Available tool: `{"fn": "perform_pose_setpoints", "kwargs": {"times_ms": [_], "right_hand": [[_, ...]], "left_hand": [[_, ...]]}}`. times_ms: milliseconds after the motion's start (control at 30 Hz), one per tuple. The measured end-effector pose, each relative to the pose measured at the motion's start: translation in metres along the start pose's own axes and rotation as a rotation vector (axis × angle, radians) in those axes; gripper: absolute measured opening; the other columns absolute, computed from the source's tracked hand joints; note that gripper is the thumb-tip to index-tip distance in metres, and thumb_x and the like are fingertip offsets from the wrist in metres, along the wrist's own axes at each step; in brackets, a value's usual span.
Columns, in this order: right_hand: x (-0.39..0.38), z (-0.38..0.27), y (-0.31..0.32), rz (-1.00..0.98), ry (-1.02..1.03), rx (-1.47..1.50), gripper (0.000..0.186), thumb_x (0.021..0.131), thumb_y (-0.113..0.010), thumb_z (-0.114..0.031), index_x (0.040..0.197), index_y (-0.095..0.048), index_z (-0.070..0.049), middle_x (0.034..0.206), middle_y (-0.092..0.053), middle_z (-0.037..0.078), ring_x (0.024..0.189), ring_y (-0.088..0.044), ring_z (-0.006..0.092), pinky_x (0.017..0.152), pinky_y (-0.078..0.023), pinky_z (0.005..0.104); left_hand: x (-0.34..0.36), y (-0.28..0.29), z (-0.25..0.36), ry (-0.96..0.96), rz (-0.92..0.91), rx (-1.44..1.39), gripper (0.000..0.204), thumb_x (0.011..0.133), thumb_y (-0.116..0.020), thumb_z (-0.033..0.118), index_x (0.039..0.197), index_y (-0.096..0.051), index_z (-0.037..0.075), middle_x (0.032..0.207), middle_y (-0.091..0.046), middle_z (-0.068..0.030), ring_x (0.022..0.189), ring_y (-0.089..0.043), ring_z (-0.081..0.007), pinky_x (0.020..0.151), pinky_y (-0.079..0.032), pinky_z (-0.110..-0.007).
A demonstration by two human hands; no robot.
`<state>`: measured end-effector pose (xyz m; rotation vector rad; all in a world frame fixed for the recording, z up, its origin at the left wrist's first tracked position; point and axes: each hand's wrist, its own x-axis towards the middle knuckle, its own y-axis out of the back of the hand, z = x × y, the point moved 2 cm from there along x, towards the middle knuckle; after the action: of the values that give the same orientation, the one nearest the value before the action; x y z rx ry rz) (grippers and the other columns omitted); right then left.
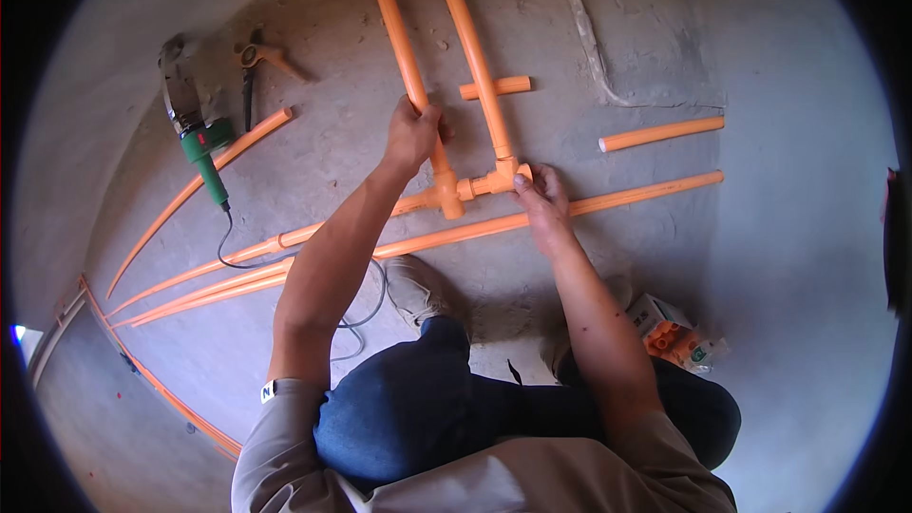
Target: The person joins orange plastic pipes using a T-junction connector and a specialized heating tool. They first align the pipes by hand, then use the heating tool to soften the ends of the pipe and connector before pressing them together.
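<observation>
My left hand [415, 136] is wrapped round a long orange pipe [394, 28] a little above its lower end. That end meets a cross-shaped pipe fitting [448, 198], from which another pipe runs off to the left. A short connecting piece joins it to a tee fitting [502, 174] on the right. My right hand [545, 198] grips the right side of this tee, its thumb and fingers closed round the open end. A second long pipe [467, 28] rises from the tee, roughly side by side with the first.
A green plastic-pipe welding tool [201, 147] with a trailing cord lies at the left, near an orange-handled pipe cutter [252, 62]. Loose orange pipes [665, 133] rest on the concrete floor. A box of orange fittings [670, 334] stands by my right knee. A grey conduit [579, 14] runs near the far wall.
</observation>
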<state>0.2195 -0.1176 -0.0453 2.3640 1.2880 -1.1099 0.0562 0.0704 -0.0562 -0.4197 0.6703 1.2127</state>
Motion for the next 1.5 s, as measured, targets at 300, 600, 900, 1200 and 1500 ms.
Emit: {"fn": "perform_pose_setpoints", "kwargs": {"times_ms": [300,600,900,1200,1500], "right_hand": [[0.008,0.008,-0.004,-0.086,0.009,0.065,0.042,0.095,-0.069,-0.023,0.127,-0.054,-0.001,0.115,-0.06,0.005,0.106,-0.058,0.0152,0.094,-0.048,0.0345],[0.009,0.008,-0.004,-0.068,0.011,0.104,0.046,0.094,-0.07,-0.02,0.13,-0.052,0.001,0.118,-0.06,0.007,0.106,-0.059,0.0154,0.092,-0.05,0.0337],[0.01,0.009,-0.002,-0.054,-0.006,0.101,0.048,0.093,-0.073,-0.024,0.13,-0.053,-0.002,0.116,-0.06,0.004,0.105,-0.057,0.0136,0.093,-0.048,0.0343],[0.013,0.016,-0.002,-0.072,0.034,0.112,0.049,0.093,-0.073,-0.025,0.131,-0.052,-0.001,0.117,-0.06,0.004,0.108,-0.058,0.0147,0.098,-0.048,0.0353],[0.006,0.035,-0.005,-0.049,-0.085,0.327,0.035,0.096,-0.069,-0.024,0.122,-0.059,-0.002,0.111,-0.064,0.005,0.103,-0.061,0.0146,0.095,-0.052,0.0352]], "left_hand": [[0.006,0.017,-0.001,-0.226,0.235,0.31,0.029,0.092,-0.059,0.017,0.109,-0.05,-0.005,0.082,-0.064,-0.0131,0.077,-0.065,-0.0221,0.07,-0.053,-0.036],[0.005,0.014,0.003,-0.083,0.071,0.189,0.026,0.096,-0.056,0.025,0.1,-0.057,-0.002,0.079,-0.062,-0.0075,0.073,-0.058,-0.0158,0.067,-0.049,-0.033],[0.001,0.008,0.012,-0.053,0.07,0.233,0.026,0.097,-0.054,0.025,0.094,-0.058,0.0,0.078,-0.062,-0.0072,0.072,-0.057,-0.0156,0.07,-0.048,-0.033],[-0.021,0.001,-0.01,0.159,-0.084,-0.044,0.025,0.099,-0.056,0.026,0.097,-0.058,0.002,0.082,-0.065,-0.0095,0.072,-0.063,-0.0197,0.064,-0.051,-0.034],[-0.026,-0.009,-0.02,0.238,-0.032,-0.358,0.024,0.1,-0.059,0.028,0.096,-0.05,0.006,0.078,-0.054,-0.0043,0.066,-0.057,-0.017,0.062,-0.052,-0.034]]}}
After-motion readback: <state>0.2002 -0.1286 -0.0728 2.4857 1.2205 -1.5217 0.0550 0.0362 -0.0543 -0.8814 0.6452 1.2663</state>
